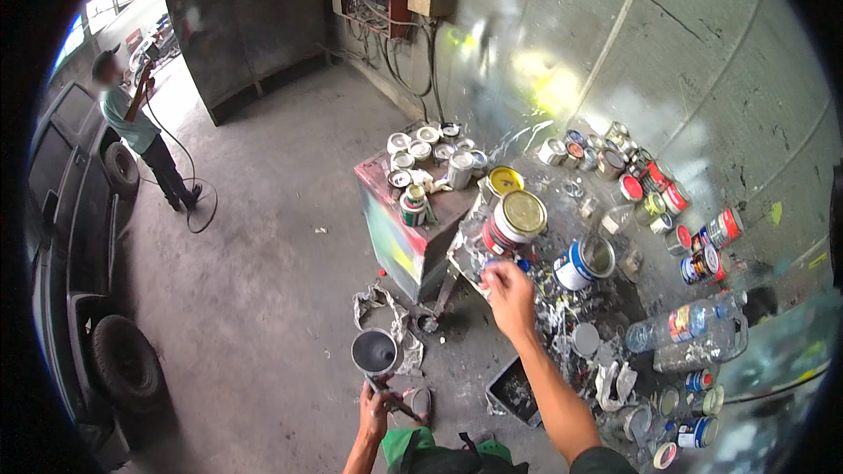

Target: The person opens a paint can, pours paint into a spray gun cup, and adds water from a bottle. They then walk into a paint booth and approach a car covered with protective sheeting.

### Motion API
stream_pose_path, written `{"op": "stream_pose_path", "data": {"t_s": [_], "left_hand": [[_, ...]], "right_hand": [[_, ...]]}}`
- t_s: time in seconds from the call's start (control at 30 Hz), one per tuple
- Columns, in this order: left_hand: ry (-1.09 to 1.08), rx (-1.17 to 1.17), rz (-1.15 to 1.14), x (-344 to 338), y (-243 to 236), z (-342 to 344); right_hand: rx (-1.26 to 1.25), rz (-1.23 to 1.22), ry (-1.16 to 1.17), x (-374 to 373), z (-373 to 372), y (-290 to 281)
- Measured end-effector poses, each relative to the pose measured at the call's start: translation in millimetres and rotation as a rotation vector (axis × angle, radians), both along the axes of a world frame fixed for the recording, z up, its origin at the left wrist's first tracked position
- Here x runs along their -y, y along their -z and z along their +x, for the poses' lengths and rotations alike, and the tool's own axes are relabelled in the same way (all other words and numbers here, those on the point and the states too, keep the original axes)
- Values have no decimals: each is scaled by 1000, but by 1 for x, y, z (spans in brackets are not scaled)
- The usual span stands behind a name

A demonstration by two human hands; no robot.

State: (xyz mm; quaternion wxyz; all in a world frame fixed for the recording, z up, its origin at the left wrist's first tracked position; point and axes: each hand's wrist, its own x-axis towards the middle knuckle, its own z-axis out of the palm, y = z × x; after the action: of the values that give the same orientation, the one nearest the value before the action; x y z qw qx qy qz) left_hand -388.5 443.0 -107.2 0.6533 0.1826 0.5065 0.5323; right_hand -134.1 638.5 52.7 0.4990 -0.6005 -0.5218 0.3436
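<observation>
My left hand [376, 405] is low in the middle, closed around the dark handle of what looks like a paint spray gun [375, 352]. Its round cup is uncovered on top, and its inside looks dark grey. My right hand [511, 297] reaches out over the cluttered work surface, its fingers drawn together. Something small may be between the fingertips, but blur hides it. Just beyond that hand stands a large red tin with a golden lid [524, 212]. To its right is an open blue and white paint can [583, 264].
Several paint tins [425, 149] crowd a paint-smeared cabinet [392, 241]. More cans [673, 197] line the wall side, near a clear plastic bottle [688, 319]. A black tray [516, 391] lies beneath my right forearm. Far left, a person [132, 118] holds a hose beside a dark vehicle [75, 237].
</observation>
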Motion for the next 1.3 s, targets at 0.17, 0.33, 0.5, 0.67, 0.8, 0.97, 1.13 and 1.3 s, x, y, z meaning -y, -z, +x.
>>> {"op": "stream_pose_path", "data": {"t_s": [0.17, 0.33, 0.5, 0.67, 0.8, 0.97, 1.13, 1.3], "left_hand": [[-124, -31, -92, 15, 7, -23], [-105, -40, -83, 41, 30, -60], [-221, -161, -128, 42, 49, -76], [-189, -159, -70, 11, 43, -72], [-215, -109, -93, -31, 20, -61], [-96, -95, -52, -52, 2, -46], [-31, -44, 38, -55, -16, -33], [83, -52, 108, -49, -45, -25]], "right_hand": [[430, 192, 0, -228, -42, 73], [865, 72, -370, -351, -26, 174], [750, 83, -316, -381, -30, 166], [588, 206, -123, -378, -9, 52], [751, 181, -94, -363, -10, -33], [729, 134, -176, -331, -4, -112], [438, -4, -447, -259, -10, -174], [309, -192, -633, -195, 1, -190]]}}
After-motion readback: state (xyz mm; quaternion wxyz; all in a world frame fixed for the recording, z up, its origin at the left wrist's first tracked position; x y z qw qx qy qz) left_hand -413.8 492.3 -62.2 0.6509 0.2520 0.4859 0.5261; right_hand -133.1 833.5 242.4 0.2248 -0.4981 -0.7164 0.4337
